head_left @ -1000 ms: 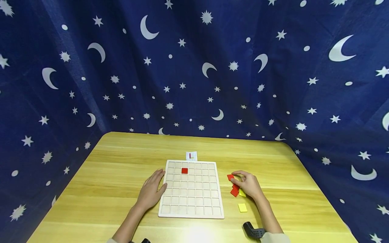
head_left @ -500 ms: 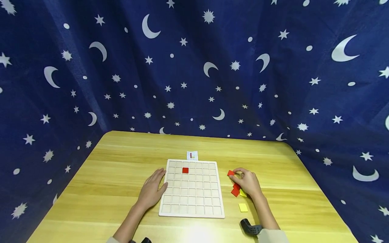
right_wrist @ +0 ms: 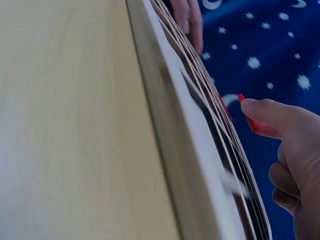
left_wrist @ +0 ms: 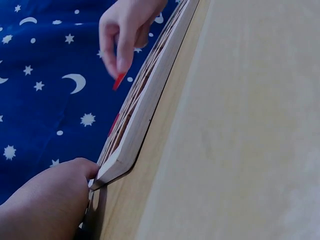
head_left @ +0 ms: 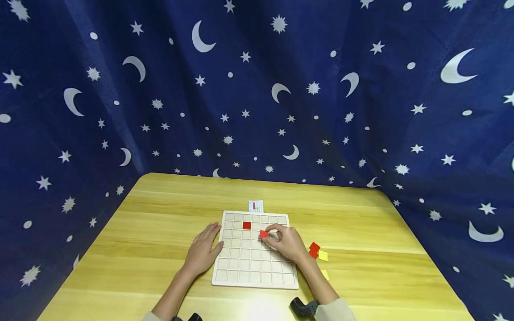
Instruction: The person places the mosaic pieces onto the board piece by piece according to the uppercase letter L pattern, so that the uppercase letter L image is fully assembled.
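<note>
My right hand [head_left: 287,242] pinches a red square tile [head_left: 263,234] between thumb and finger, over the upper right part of a white gridded board [head_left: 238,285]. In the right wrist view the pinched tile [right_wrist: 248,114] is tilted and held above the board's surface. Another red tile [head_left: 246,225] lies in a cell near the board's top. My left hand [head_left: 201,252] rests along the board's left edge, fingers extended, thumb at the rim. The left wrist view shows that hand [left_wrist: 55,200] touching the board's corner.
Right of the board lie red tiles [head_left: 314,247] and a yellow tile [head_left: 323,256] in a loose cluster, with another yellow tile [head_left: 325,274] partly behind the right forearm. A small printed grid card [head_left: 255,206] sits at the board's far edge. A star-patterned curtain [head_left: 257,89] hangs behind the table.
My right hand has picked up a red tile from the right side and carried it left over the board. The left hand stays at the board's edge.
</note>
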`<state>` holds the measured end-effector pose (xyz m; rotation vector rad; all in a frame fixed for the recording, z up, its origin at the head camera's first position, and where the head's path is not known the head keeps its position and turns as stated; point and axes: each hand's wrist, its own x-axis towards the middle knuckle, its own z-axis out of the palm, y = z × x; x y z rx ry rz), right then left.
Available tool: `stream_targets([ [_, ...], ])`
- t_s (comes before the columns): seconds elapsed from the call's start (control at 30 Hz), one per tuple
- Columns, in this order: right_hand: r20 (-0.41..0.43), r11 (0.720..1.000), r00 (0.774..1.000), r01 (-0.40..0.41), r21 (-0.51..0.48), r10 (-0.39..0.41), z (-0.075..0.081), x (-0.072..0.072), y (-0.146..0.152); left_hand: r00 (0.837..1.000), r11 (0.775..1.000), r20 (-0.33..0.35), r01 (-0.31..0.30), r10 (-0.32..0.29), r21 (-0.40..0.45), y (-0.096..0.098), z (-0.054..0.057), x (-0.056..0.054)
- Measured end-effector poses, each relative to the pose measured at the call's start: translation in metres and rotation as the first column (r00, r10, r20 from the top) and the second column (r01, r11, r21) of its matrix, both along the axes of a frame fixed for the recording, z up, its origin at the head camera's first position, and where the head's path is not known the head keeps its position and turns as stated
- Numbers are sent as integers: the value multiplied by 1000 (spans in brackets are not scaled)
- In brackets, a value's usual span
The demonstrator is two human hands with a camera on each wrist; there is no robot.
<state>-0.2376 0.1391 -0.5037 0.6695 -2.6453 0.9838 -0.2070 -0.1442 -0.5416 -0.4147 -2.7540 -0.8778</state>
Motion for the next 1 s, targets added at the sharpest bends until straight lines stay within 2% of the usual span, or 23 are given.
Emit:
stream_targets([
  [0.23, 22, 998, 998, -57, 11, 57, -7, -7, -34, 1000, 1000, -8, -5, 5, 5, 3, 0, 0],
  [0.4, 64, 999, 997, -44, 6, 44, -9, -6, -43, 1000, 1000, -6, 2, -2, 5, 4, 1, 2],
  [0.8, 13, 1000, 1000, -10, 21, 10, -15, -8, -49, 1000, 1000, -1, -10, 10, 3, 2, 1, 0],
  [1.0, -14, 999, 1000, 2, -46, -3, -11, 3, -33, 1000, 1000, -11, -10, 10, 1, 2, -2, 0],
])
